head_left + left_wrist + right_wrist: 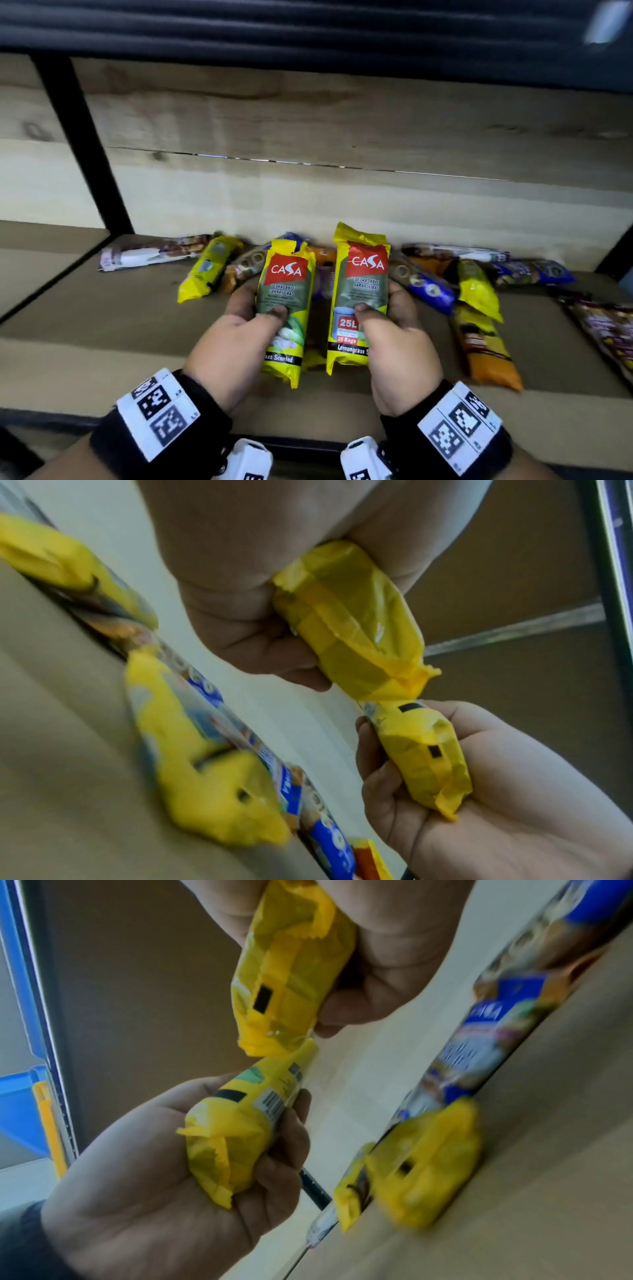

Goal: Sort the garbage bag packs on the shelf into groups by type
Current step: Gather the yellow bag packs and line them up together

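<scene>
Overhead, shelf (85, 329) front edge open

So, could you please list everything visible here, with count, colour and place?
Held CASA garbage bag packs: two, yellow with red label, one in the left hand, one in the right, raised above the shelf.
Yellow packs on shelf: two, one left of the hands, one right.
Blue packs: at least two, one beside the right hand, one far right.
Orange pack: one, front right.
White and brown pack: one, back left.
Other packs: several, partly hidden, count unclear.
Shelf: one, light wood, black frame.
Wristbands: two, black with white markers, one per wrist.
Hands: left, right, each gripping a pack.
</scene>
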